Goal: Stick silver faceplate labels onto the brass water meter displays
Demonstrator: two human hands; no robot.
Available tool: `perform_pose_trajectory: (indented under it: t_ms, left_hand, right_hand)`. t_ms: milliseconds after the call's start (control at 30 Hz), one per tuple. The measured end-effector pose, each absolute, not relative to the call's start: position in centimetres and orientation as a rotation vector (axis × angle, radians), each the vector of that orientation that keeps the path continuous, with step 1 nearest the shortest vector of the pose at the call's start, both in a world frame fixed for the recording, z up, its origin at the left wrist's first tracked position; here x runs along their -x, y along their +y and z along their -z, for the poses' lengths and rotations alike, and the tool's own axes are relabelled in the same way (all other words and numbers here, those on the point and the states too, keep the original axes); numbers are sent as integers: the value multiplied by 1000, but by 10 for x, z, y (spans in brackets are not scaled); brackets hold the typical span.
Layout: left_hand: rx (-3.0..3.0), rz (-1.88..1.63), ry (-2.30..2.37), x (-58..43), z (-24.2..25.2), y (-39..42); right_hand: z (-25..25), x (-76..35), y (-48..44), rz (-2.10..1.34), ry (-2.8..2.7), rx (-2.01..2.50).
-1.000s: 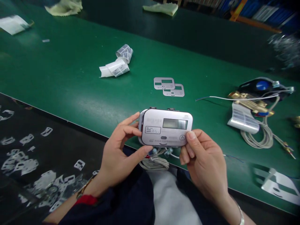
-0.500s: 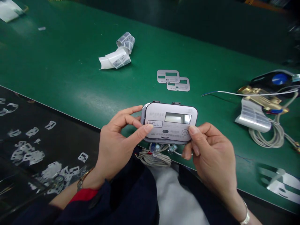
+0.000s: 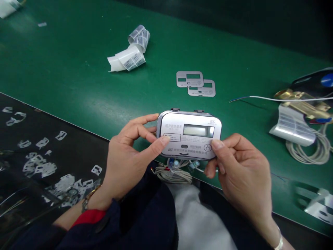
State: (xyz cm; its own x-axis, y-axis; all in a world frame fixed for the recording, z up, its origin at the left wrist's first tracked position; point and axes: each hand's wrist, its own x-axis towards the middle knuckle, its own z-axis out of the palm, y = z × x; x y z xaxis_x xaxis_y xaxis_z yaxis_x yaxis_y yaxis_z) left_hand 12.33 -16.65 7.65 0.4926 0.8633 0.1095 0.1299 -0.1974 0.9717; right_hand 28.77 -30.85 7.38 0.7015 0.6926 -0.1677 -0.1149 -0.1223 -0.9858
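A green counter point(image 3: 78, 86) runs slantwise across the workshop scene. At 11 o'clock lies a curled strip of printed labels point(image 3: 130, 57); just past centre, toward 12 o'clock, two grey faceplate stickers point(image 3: 195, 83) overlap. At 3 o'clock a brass fitting point(image 3: 303, 102) rests against a black housing point(image 3: 314, 81), with a silver label sheet point(image 3: 292, 126) and a coiled grey cable point(image 3: 310, 152) beside it and a thin white wire point(image 3: 267, 99) trailing toward centre. A blurred silvery cut-out sheet point(image 3: 318, 206) sits at 4 o'clock, white paper point(image 3: 6, 7) at 10.

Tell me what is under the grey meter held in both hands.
A coiled grey cable and small connectors hang below the meter; its back face is hidden.
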Motion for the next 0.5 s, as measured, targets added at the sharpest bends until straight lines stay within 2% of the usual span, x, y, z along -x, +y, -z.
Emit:
perform_pose_trajectory:
  t_ms: [500]
  left_hand:
    - [-1691,-900,864,-127,-74,-170]
  right_hand:
    - [-73,-287,-308,-721,-477,1564]
